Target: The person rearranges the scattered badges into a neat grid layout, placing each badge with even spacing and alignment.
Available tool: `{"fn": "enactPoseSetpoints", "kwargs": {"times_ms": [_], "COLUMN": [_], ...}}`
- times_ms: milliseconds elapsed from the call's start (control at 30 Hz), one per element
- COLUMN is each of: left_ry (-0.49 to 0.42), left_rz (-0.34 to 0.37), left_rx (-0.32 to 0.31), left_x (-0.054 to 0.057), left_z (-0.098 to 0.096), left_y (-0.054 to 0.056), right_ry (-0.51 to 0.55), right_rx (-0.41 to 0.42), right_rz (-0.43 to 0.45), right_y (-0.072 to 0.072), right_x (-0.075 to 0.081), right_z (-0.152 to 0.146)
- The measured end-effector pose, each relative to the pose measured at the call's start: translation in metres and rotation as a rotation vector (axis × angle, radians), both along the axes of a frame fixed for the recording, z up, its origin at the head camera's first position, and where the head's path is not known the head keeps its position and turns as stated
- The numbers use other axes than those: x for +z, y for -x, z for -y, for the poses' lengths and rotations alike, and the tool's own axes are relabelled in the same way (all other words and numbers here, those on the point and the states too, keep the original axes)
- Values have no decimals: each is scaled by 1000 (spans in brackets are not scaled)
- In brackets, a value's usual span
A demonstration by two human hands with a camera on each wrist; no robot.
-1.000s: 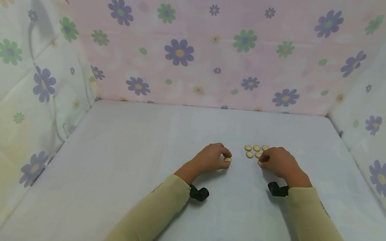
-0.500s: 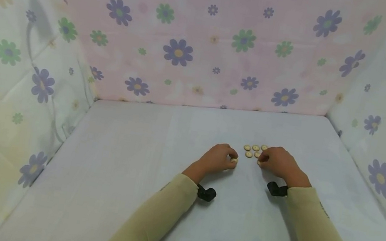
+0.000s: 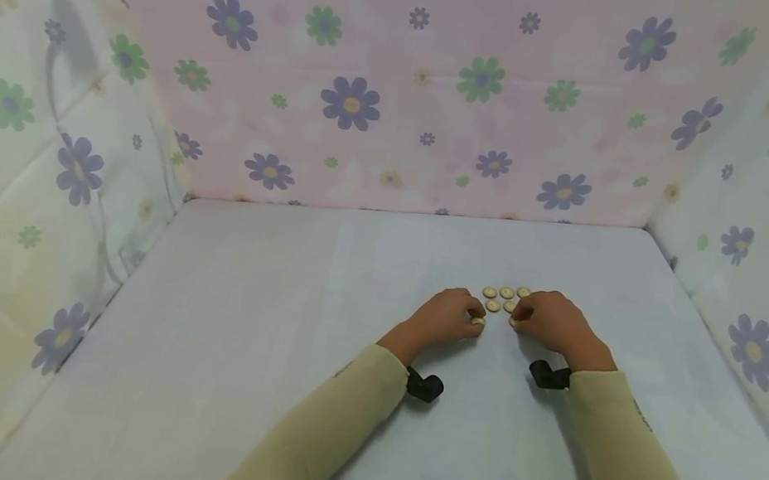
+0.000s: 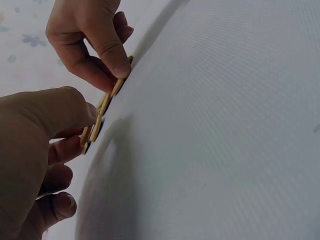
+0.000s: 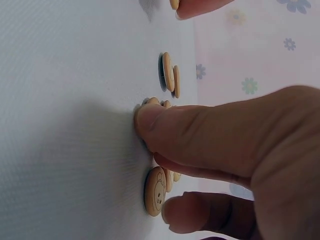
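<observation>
My left hand (image 3: 449, 317) pinches a small round tan cookie (image 3: 477, 321) between thumb and forefinger, just above the white table. To its right, my right hand (image 3: 556, 322) has thumb and fingertip on another cookie (image 3: 512, 322) at the near side of a small group. Several more cookies lie flat behind the hands in two short rows, such as one at the back left (image 3: 489, 292) and one in front of it (image 3: 492, 306). A face is line-drawn on one cookie (image 5: 157, 190) in the right wrist view. The right fingers partly hide the group.
White cloth covers the table (image 3: 251, 320). Flower-print fabric walls stand at the back (image 3: 405, 109), left (image 3: 3, 171) and right (image 3: 764, 275). A black wrist camera (image 3: 425, 387) juts from the left sleeve and another wrist camera (image 3: 548, 375) from the right.
My left hand has moved right with its cookie, coming close to the group. My right hand stays at the same cookie. The head view has shifted slightly.
</observation>
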State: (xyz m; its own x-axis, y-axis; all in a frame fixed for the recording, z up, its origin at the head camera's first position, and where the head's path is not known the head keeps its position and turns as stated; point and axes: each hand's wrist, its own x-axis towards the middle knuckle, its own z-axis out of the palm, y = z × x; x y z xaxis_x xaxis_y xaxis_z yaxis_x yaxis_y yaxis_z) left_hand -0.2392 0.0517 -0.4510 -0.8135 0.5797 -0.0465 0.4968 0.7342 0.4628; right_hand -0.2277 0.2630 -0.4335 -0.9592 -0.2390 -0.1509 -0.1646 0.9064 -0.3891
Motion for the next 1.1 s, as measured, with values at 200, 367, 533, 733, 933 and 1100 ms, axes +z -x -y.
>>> {"fn": "enactPoseSetpoints", "kwargs": {"times_ms": [200, 367, 533, 733, 933, 1100], "left_ry": [35, 38, 42, 47, 56, 81], "left_rz": [-8, -41, -47, -53, -57, -79], "left_rx": [-13, -35, -32, 3, 6, -1], "left_x": [3, 0, -3, -6, -7, -5], "left_z": [-7, -11, -17, -25, -31, -35], "left_y": [-1, 2, 4, 4, 3, 1], "right_ry": [5, 16, 12, 21, 26, 16], "right_rx": [3, 6, -7, -14, -20, -20], "right_rz": [-10, -14, -10, -6, -5, -9], "right_y": [1, 1, 1, 0, -1, -1], "right_x": [-2, -4, -5, -4, -4, -4], "right_z": [-1, -2, -2, -2, -2, -1]}}
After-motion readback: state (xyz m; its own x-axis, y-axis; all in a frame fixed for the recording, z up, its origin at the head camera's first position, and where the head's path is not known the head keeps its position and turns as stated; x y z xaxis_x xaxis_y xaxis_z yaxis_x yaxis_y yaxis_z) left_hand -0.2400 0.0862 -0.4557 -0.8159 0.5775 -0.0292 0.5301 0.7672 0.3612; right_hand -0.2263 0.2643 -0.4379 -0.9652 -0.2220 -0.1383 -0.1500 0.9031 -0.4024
